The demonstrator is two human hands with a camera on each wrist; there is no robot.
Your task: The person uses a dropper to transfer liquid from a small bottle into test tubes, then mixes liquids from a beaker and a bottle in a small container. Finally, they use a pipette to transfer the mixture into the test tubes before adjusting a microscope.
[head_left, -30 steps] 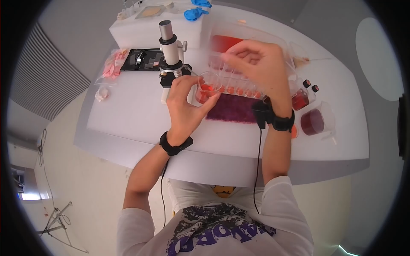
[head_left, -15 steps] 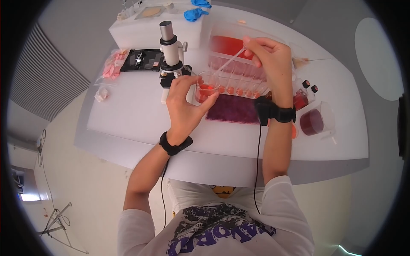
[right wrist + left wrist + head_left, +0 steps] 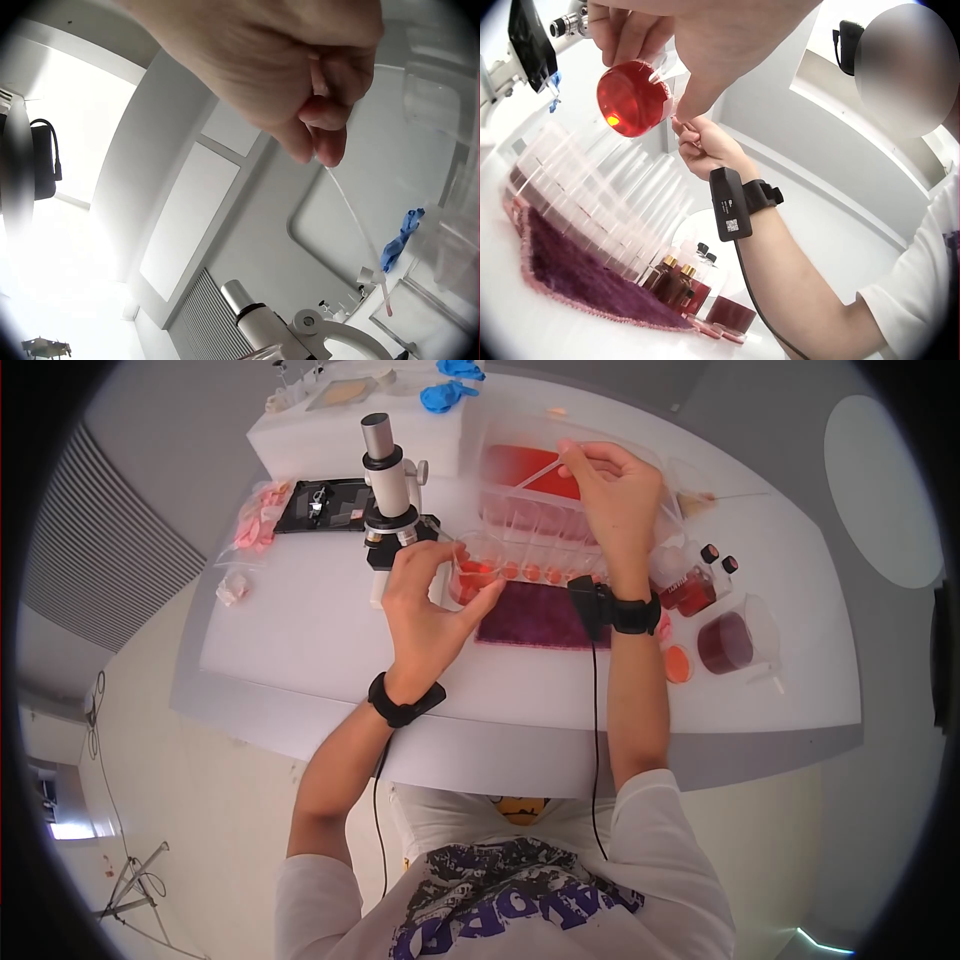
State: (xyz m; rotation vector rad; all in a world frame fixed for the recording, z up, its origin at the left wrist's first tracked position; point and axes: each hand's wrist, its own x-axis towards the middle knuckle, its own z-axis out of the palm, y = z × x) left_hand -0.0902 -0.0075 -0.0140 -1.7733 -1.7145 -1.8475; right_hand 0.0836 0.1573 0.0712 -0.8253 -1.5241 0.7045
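Beaker [image 3: 634, 99] | clamped in left grip [image 3: 425, 612] | pipette [image 3: 350, 206] | below right grip [image 3: 620, 505], upper end pinched

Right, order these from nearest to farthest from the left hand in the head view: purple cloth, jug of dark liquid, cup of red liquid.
1. Cup of red liquid, held in the left hand.
2. Purple cloth, just to its right.
3. Jug of dark liquid, far right.

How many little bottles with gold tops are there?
2: one brown bottle nearer the test tubes, the other brown bottle nearer the beaker. More may be hidden.
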